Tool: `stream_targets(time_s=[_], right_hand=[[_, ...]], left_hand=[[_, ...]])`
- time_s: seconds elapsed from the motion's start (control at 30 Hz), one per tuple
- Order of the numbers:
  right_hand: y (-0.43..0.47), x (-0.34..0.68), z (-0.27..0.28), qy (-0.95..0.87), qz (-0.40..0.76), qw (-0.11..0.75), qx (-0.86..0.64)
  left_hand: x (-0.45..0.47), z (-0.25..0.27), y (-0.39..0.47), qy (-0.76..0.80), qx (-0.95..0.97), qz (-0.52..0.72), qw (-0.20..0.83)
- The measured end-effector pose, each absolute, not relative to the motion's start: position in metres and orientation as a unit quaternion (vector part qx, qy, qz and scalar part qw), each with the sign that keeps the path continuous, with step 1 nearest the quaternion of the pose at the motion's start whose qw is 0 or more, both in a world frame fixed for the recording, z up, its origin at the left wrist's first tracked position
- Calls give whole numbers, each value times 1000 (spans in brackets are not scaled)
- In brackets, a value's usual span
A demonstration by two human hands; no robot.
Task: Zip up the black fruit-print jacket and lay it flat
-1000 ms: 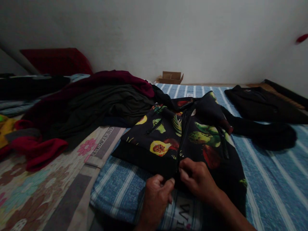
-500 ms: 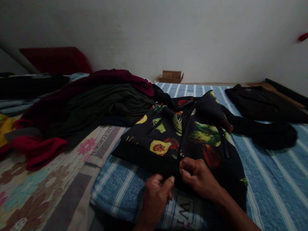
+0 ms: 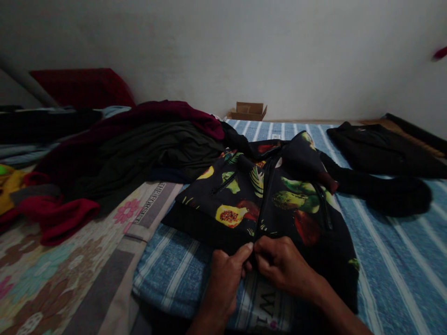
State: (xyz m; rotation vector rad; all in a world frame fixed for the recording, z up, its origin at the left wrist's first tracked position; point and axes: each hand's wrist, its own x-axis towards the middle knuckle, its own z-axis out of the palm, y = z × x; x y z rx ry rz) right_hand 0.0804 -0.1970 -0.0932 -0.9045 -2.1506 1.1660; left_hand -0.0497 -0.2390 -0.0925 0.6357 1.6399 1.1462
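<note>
A black jacket [image 3: 244, 195] printed with fruit lies spread out in front of me, its hood or collar away from me and its black hem band nearest. Its front zipper [image 3: 264, 197] runs down the middle to the hem. My left hand [image 3: 228, 274] pinches the hem's edge at the foot of the zipper, thumb on top. Close against it, my right hand [image 3: 281, 260] is closed with curled fingers on the other side of the zipper's lower end. Whether it grips the slider or just the cloth is hidden by the fingers.
Dark green and maroon clothes [image 3: 167, 144] are heaped at the left, with a red garment [image 3: 66, 221] nearer me. A folded dark garment [image 3: 380, 149] lies at the right on the blue striped bedding [image 3: 394, 246]. A cardboard box [image 3: 247, 111] stands by the wall.
My left hand has moved slightly up at the hem. My right hand has shifted a little left and down, so the two hands are now nearly touching. The jacket stays in place.
</note>
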Motion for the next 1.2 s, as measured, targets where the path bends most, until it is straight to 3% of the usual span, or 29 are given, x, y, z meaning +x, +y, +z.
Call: stream_targets(time_s=[0.27,0.57,0.7,1.0,1.2], right_hand=[[-203,78,-94,-864,272,271,-326],[-201,74,-94,-898,136,291,-302],[-203,68,-92,-909,86,289,-290],[-199,63,-92,-907,77,290,-295],[-190,68,-92,-879,154,318,-321]], left_hand=[[-39,-88,-240,623,172,573,503],[-37,-86,-231,622,158,607,469],[-37,-81,-224,620,108,591,504],[-34,-75,-207,571,14,587,574],[-35,-72,-199,534,19,600,595]])
